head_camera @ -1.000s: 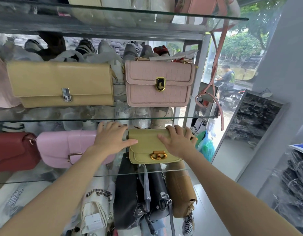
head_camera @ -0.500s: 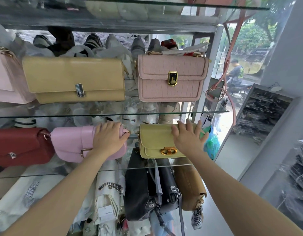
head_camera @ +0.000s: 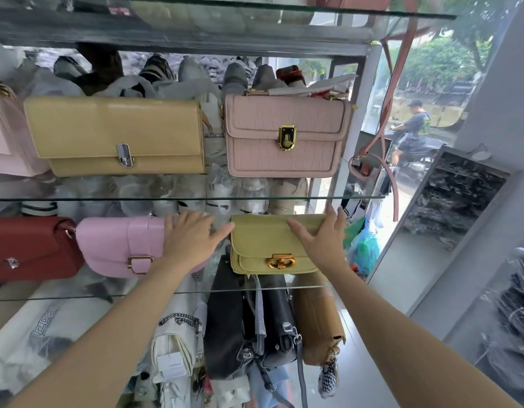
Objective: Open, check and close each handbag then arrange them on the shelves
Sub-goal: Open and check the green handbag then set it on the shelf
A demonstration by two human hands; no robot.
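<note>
A small yellow-green handbag (head_camera: 263, 245) with a gold clasp stands upright and closed on the lower glass shelf (head_camera: 78, 296). My right hand (head_camera: 322, 242) lies flat against its upper right front, fingers spread. My left hand (head_camera: 190, 240) rests with straight fingers on the right end of a pink saddle bag (head_camera: 119, 245), its thumb reaching towards the yellow-green bag. A dark red bag (head_camera: 28, 248) stands further left. On the shelf above stand a long tan clutch (head_camera: 116, 136) and a pale pink croc-textured bag (head_camera: 287, 134).
Below the lower shelf hang a black bag (head_camera: 225, 328), a brown bag (head_camera: 319, 319) and a cream bag with a chain (head_camera: 172, 348). A pink strap (head_camera: 393, 92) dangles at the shelf's right post. Wrapped shoes fill the back. An open doorway lies to the right.
My left hand has slid off the yellow-green bag onto the pink saddle bag. My right hand has flattened on the yellow-green bag's front. The view has shifted.
</note>
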